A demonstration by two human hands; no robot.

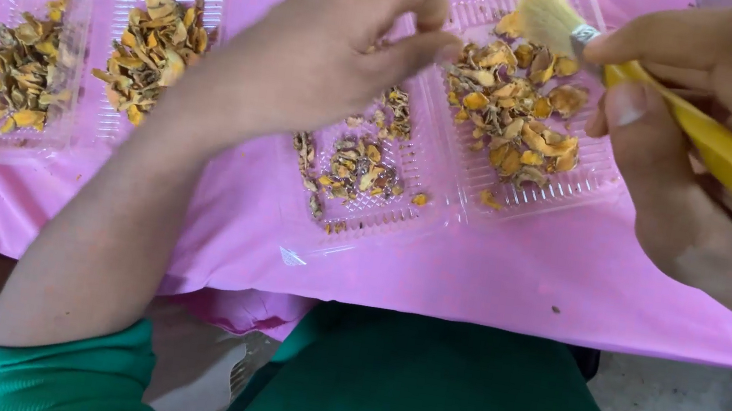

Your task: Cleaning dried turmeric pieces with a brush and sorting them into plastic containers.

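Brush over the dried pieces

Our right hand (pixel 731 154) grips the yellow-handled brush (pixel 662 100); our left hand (pixel 332 46) pinches thumb to fingertips above the clear tray (pixel 383 223).

A pink cloth (pixel 490 282) covers the table under soft, even daylight, its front edge hangs down a little, and below it at the right a grey concrete floor (pixel 655 403) shows with some dark marks.
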